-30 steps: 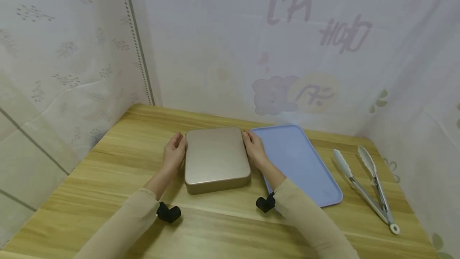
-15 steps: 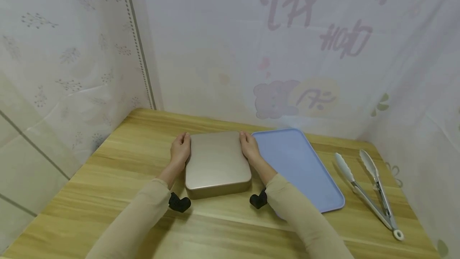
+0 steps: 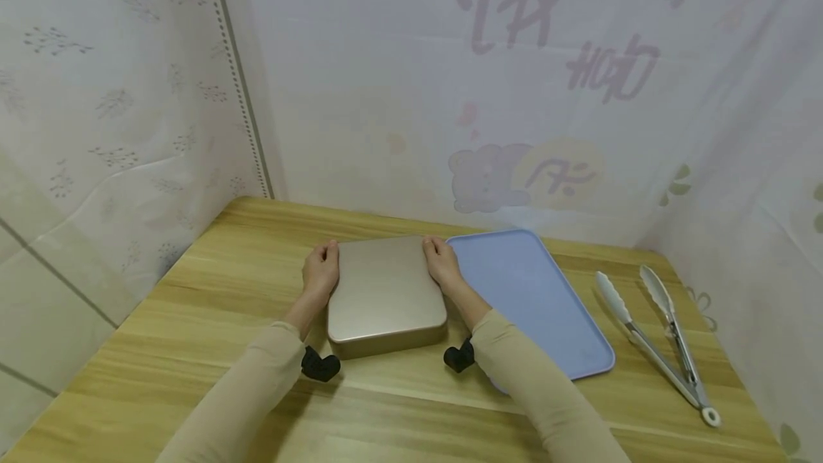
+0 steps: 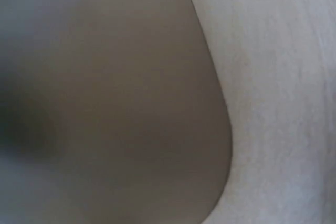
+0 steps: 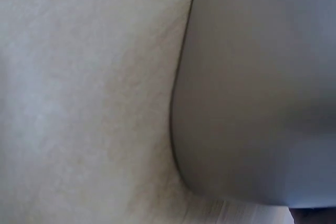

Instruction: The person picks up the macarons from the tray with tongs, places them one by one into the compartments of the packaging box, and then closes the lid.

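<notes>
A square, champagne-coloured metal tin (image 3: 387, 291) with rounded corners and a plain flat top lies at the middle of the table. My left hand (image 3: 320, 271) grips its left side, thumb along the upper edge. On the opposite side, my right hand (image 3: 442, 263) holds the tin with its thumb over the top rim. The other fingers of both hands are mostly hidden against the sides. In the left wrist view, the tin's blurred wall (image 4: 152, 87) fills most of the picture. A rounded corner of the tin (image 5: 236, 103) shows in the right wrist view.
A blue rectangular tray (image 3: 534, 299) lies just right of the tin, partly under the right forearm. Farther right, metal tongs (image 3: 662, 349) lie spread apart on the wooden table (image 3: 398, 406). A printed curtain (image 3: 360, 91) hangs behind the table's back edge.
Both hands have closed in on the tin; their thumbs now lie on its upper edges, where earlier the hands were flatter at its sides. The tin, tray and tongs keep their places.
</notes>
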{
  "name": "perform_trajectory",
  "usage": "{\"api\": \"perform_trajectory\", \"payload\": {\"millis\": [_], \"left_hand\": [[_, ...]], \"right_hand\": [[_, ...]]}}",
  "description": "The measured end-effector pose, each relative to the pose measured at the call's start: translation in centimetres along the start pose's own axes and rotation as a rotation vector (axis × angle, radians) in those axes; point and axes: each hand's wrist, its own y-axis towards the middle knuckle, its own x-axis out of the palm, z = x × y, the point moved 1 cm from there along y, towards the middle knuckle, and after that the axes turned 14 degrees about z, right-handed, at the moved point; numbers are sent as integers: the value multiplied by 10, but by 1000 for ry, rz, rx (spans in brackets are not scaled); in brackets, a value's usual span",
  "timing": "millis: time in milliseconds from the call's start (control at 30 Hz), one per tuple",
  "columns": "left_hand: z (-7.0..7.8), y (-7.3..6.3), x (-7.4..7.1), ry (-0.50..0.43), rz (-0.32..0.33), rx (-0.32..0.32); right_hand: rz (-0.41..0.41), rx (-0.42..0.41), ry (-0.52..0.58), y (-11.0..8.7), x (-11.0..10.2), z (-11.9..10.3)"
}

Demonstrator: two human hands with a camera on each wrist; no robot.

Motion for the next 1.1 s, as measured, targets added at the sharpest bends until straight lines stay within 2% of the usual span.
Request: {"api": "perform_trajectory", "payload": {"millis": [633, 800, 1100], "left_hand": [[-2, -3, -1, -16, -7, 11], [-2, -3, 0, -11, 12, 6], [-2, -2, 0, -20, 4, 0]], "right_hand": [[47, -50, 2, 0, 2, 3], [67, -64, -15, 0, 3, 4], [62, -60, -9, 1, 3, 5]]}}
